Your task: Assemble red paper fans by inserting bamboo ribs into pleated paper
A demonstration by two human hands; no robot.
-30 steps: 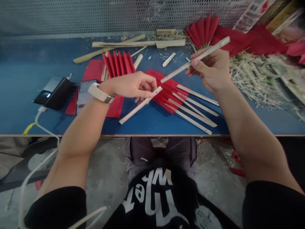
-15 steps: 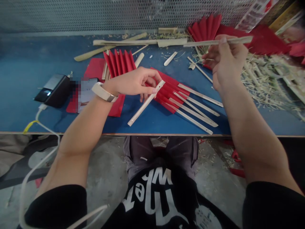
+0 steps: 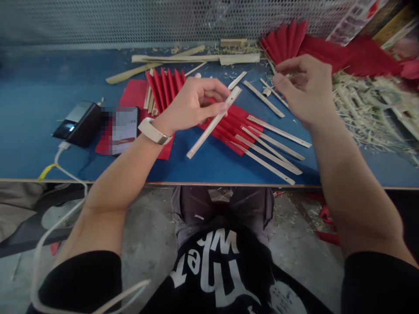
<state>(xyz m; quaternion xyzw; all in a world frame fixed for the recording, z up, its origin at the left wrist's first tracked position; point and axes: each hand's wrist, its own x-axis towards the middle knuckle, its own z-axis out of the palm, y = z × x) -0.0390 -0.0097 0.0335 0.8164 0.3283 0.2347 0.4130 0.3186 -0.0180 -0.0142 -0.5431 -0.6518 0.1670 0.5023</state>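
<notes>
My left hand (image 3: 206,102) pinches a pale bamboo strip (image 3: 212,126) between thumb and fingers, and the strip slants over the table with a small dark hole near its upper end. Beneath it lies a red pleated sheet (image 3: 234,120) with several bamboo strips (image 3: 266,152) sticking out of its folds toward the front edge. My right hand (image 3: 303,85) hovers to the right with thumb and fingers apart and nothing visible in it. A loose bamboo strip (image 3: 264,99) lies on the blue table just left of that hand.
Behind the left hand stands a red pleated fan (image 3: 165,89). A phone (image 3: 125,130) and a black device (image 3: 78,124) with a white cable lie at left. Bamboo shavings (image 3: 363,109) cover the right side. Long strips (image 3: 193,58) lie along the mesh wall (image 3: 131,24).
My right hand has let go of the bamboo strip it held, and a strip now lies on the table beside it. My left hand has shifted slightly up and right with its strip.
</notes>
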